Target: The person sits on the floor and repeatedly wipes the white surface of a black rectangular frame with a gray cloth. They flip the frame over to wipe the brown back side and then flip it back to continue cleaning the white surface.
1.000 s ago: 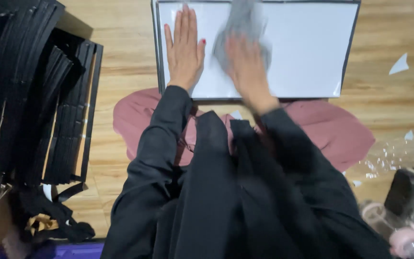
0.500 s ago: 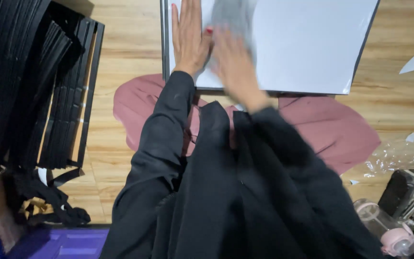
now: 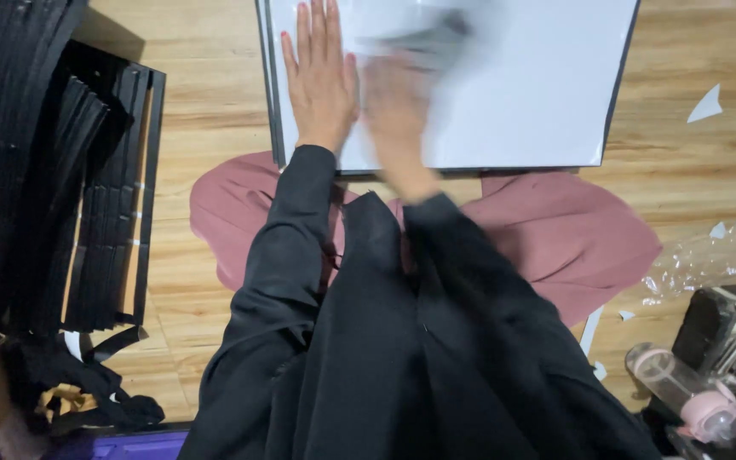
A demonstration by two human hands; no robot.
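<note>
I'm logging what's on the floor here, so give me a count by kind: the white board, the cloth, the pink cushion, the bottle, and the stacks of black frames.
White board with dark frame: 1
Grey cloth, blurred, at the right hand: 1
Pink cushion: 1
Clear bottle with pink cap: 1
Stacks of black frames: 2
Total: 6
The left hand lies flat on the board.

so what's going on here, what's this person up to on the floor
A person in black sleeves sits on a wooden floor with a white board in a dark frame lying in front of them. The left hand lies flat on the board's left part. The right hand is blurred with motion and seems to hold a grey cloth against the surface. Stacked black frames lie to the left.
</note>
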